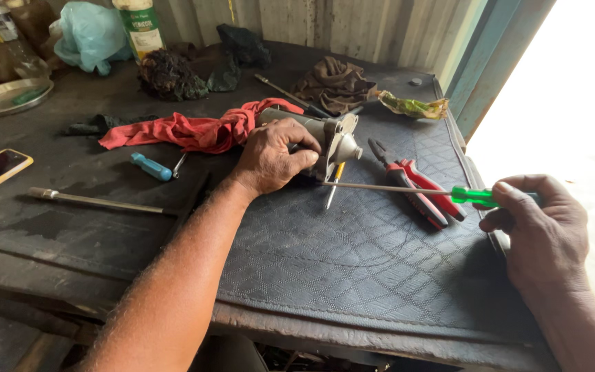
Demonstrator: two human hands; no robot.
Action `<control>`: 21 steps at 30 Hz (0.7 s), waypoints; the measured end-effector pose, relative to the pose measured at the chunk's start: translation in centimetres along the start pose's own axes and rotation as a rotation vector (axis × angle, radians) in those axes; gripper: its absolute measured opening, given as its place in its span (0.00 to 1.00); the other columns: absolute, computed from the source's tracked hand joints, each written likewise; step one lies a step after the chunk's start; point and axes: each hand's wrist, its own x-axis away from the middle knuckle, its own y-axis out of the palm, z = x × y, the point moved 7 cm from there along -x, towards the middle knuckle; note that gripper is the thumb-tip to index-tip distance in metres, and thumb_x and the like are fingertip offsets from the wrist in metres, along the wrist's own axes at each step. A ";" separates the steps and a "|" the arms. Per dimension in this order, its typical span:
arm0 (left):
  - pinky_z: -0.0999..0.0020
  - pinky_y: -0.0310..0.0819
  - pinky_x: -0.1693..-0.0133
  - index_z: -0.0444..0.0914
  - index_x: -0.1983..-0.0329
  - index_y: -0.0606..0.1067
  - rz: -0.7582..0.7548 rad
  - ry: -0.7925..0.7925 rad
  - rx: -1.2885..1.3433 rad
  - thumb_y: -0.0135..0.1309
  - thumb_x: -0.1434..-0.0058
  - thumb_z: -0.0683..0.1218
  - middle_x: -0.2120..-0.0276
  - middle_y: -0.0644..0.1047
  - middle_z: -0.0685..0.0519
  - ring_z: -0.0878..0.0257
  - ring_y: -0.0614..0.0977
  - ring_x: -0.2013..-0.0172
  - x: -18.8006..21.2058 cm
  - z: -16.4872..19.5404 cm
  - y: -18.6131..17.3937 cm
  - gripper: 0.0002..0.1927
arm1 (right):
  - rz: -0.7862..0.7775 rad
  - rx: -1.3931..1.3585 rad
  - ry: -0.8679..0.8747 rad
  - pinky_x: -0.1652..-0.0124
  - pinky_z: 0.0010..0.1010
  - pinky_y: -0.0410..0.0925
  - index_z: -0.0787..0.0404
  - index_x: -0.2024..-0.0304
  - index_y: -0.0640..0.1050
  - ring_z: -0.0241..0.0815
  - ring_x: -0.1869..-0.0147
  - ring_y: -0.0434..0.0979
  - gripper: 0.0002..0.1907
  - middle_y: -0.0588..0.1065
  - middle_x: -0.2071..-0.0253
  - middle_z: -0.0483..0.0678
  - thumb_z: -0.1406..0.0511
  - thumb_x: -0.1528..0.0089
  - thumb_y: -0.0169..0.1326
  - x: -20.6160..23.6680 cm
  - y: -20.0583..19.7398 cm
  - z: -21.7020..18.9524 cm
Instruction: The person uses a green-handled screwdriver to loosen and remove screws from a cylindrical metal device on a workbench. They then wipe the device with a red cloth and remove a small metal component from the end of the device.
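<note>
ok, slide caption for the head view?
Left hand steadies a grey motor housing while right hand aims a green-handled screwdriver at it.

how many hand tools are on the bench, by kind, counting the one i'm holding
Screwdrivers: 4: green-handled in the right hand, blue-handled, yellow-handled by the grey metal part under the left hand, dark one at the back
Pliers: 1, red grip
Metal rod tool: 1
Total: 6

The left arm stretches forward, its hand (273,157) palm down with fingers (297,160) curled in a firm grip. The right hand (542,231) sits off to the side, wrist bent, fingers closed in a pinch.
</note>
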 end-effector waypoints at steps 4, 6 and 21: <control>0.63 0.75 0.50 0.44 0.65 0.84 0.001 0.023 -0.041 0.62 0.47 0.49 0.64 0.81 0.55 0.59 0.82 0.56 -0.1 0.0 -0.2 0.08 | 0.000 -0.072 -0.004 0.67 0.27 0.72 0.68 0.53 0.74 0.40 0.67 0.77 0.06 0.76 0.61 0.52 0.70 0.30 0.55 0.1 0.4 -0.3; 0.63 0.75 0.50 0.44 0.65 0.84 -0.009 0.012 -0.025 0.62 0.47 0.49 0.63 0.81 0.55 0.59 0.83 0.56 -0.2 -0.1 -0.3 0.08 | 0.015 -0.082 0.012 0.67 0.27 0.72 0.67 0.53 0.75 0.40 0.67 0.77 0.06 0.76 0.61 0.52 0.70 0.30 0.55 0.0 0.4 -0.3; 0.63 0.76 0.51 0.43 0.65 0.84 -0.024 0.008 -0.040 0.63 0.47 0.48 0.64 0.82 0.55 0.59 0.83 0.57 -0.7 -0.5 -0.7 0.08 | -0.044 -0.067 0.004 0.66 0.26 0.72 0.67 0.52 0.75 0.39 0.69 0.77 0.07 0.76 0.62 0.51 0.69 0.30 0.55 -0.4 1.5 -0.6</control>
